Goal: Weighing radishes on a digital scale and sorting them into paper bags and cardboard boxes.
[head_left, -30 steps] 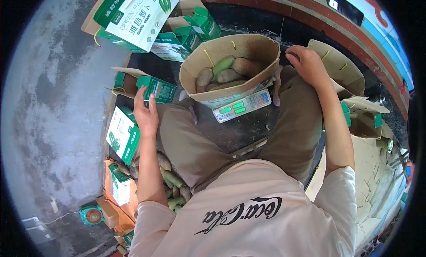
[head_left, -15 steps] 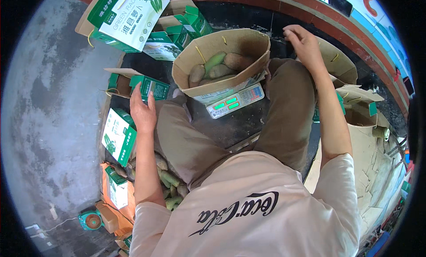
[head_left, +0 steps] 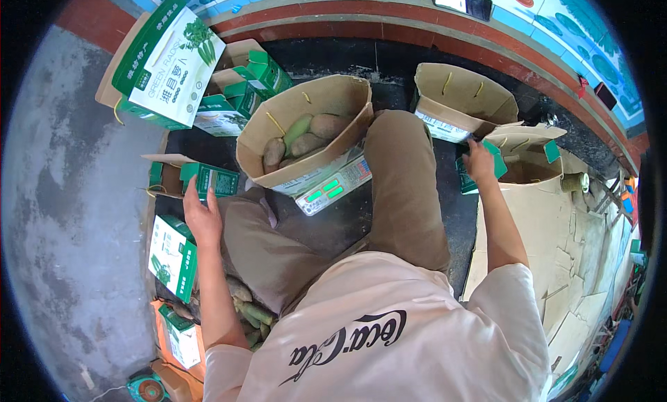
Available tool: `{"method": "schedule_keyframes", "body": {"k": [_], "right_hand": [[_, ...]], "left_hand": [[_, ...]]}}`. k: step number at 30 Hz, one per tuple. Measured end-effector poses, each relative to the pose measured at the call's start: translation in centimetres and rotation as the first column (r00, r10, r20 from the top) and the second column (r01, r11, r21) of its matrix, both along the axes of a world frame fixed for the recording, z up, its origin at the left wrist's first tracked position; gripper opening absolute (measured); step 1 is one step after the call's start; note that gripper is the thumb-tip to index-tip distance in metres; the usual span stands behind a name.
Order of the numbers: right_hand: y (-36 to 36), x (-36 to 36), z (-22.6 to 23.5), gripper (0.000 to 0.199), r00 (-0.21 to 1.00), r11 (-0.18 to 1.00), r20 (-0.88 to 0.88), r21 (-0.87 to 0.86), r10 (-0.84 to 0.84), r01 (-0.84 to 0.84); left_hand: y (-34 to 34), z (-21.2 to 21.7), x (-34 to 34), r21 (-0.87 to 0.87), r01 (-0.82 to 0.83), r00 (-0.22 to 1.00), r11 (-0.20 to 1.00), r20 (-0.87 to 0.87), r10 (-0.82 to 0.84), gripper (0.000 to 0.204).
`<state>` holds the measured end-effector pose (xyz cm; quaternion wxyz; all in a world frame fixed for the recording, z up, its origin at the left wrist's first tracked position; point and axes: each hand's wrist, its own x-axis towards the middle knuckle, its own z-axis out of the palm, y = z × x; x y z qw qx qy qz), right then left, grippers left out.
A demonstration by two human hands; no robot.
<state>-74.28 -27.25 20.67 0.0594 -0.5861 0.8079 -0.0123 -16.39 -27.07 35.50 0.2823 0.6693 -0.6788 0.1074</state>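
Note:
An open cardboard box [head_left: 278,114] with several green and brown radishes [head_left: 300,139] inside stands on a weighing scale [head_left: 332,188] with a green lit display, between my knees. My left hand [head_left: 201,218] rests at the flap of a green and white carton [head_left: 208,178] on my left, fingers on it. My right hand [head_left: 479,162] reaches to the right and grips the green flap of another open cardboard box [head_left: 529,162]. A further open box [head_left: 464,96] stands behind that one.
Several green and white cartons [head_left: 170,62] lie at the back left, and more [head_left: 172,256] beside my left leg. Loose radishes [head_left: 251,310] lie under my left thigh. A low red and blue wall [head_left: 389,17] with a phone [head_left: 462,1] on it runs behind. Flattened cardboard [head_left: 570,263] covers the right.
My right hand has swung from the top edge of the box on the scale out to the right, onto the flap of the box there. My left hand has stayed by the left carton.

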Motion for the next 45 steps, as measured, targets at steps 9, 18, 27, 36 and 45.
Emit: {"method": "schedule_keyframes", "body": {"k": [9, 18, 27, 36, 45], "right_hand": [[2.9, -2.2, -2.9, 0.044, 0.997, 0.965, -0.013, -0.251, 0.074, -0.075], [6.0, -4.8, -5.1, 0.03, 0.963, 0.962, -0.13, 0.109, -0.235, 0.25], [3.8, -5.3, -4.8, 0.024, 0.967, 0.96, -0.029, 0.116, -0.255, 0.257], [-0.2, -3.3, -3.9, 0.025, 0.943, 0.963, 0.276, -0.137, -0.189, 0.233], [2.4, -2.0, -3.4, 0.035, 0.998, 0.972, 0.028, -0.226, -0.061, 0.066]], "left_hand": [[-0.1, 0.0, -0.7, -0.041, 0.016, 0.995, 0.999, 0.098, -0.012, 0.039], [0.0, -0.1, -0.2, -0.045, 0.019, 0.98, 0.999, 0.198, -0.01, 0.036], [-0.5, 0.0, -0.6, -0.023, 0.024, 0.972, 0.999, 0.234, -0.018, 0.032], [-1.0, 0.0, -1.4, -0.044, 0.048, 0.965, 0.998, 0.26, -0.035, 0.029], [-0.1, 0.0, -0.6, -0.078, 0.052, 0.976, 0.996, 0.215, -0.034, 0.03]]}}
